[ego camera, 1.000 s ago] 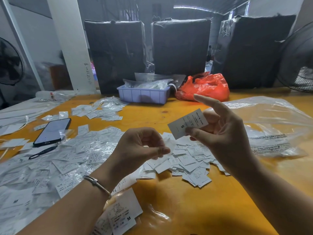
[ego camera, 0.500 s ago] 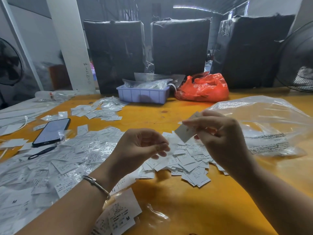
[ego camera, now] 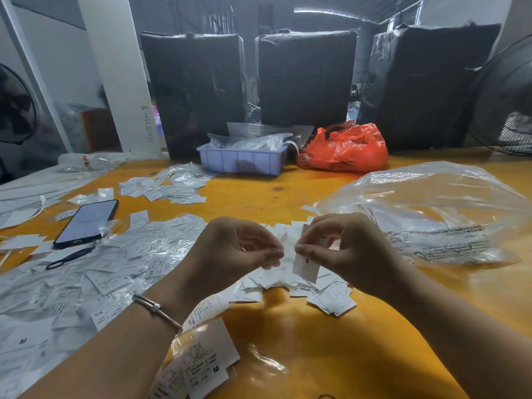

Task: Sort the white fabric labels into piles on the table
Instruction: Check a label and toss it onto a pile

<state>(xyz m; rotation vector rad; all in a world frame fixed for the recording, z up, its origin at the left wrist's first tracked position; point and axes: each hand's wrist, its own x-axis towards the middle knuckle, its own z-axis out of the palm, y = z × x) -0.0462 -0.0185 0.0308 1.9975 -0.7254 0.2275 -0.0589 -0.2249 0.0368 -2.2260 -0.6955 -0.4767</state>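
My right hand [ego camera: 351,251] pinches one white label marked S [ego camera: 305,267] by its top edge, and it hangs just above the loose label pile [ego camera: 331,295] in the middle of the orange table [ego camera: 316,355]. My left hand [ego camera: 230,254] is right beside it, fingers curled and fingertips nearly meeting the right ones; a pale blur below them hides whether they hold anything. A wide spread of labels in clear sleeves [ego camera: 86,283] covers the left side. A smaller heap [ego camera: 172,188] lies farther back. A sleeve of M labels [ego camera: 207,361] sits under my left forearm.
A phone [ego camera: 86,221] and a black looped tool [ego camera: 69,257] lie on the left spread. A large clear plastic bag [ego camera: 431,214] fills the right. At the back stand a lavender tray [ego camera: 241,164], a red bag [ego camera: 342,151] and black wrapped bundles [ego camera: 305,79].
My right hand has brought the S label down from chest height to just above the middle pile and turned it to hang downward. My left hand has moved up close to it.
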